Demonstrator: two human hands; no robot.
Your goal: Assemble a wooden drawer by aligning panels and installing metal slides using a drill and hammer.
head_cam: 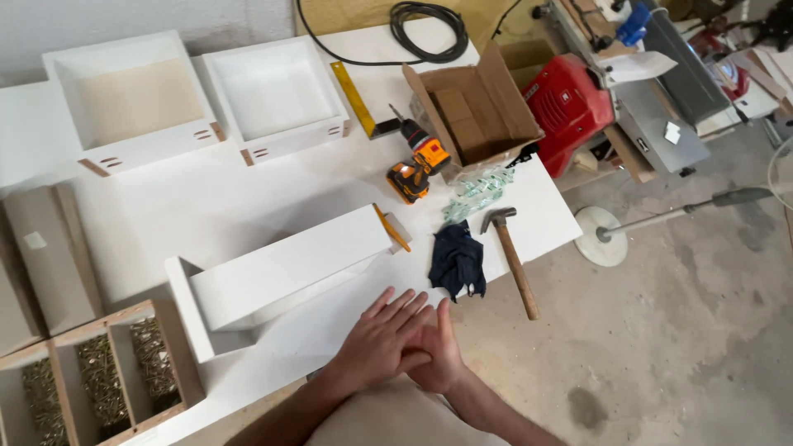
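Observation:
My left hand (382, 339) lies flat over my right hand (438, 355) at the near edge of a white board (206, 215); the fingers of both are stretched out and hold nothing. Just beyond them stands a half-built white drawer box (273, 277) on its side, with a pencil (391, 228) resting at its right end. A dark blue cloth (457, 261) lies to the right of my fingertips, and a hammer (512, 258) with a wooden handle lies beside it.
Two finished white drawer boxes (132, 99) (277, 95) sit at the back. An orange cordless drill (417, 161), a yellow square ruler (353, 97), an open cardboard box (475, 111) and a bag of fittings (479, 192) lie right of them. A wooden tray of screws (99, 372) is at the near left. A red machine (570, 107) stands beyond the board's edge.

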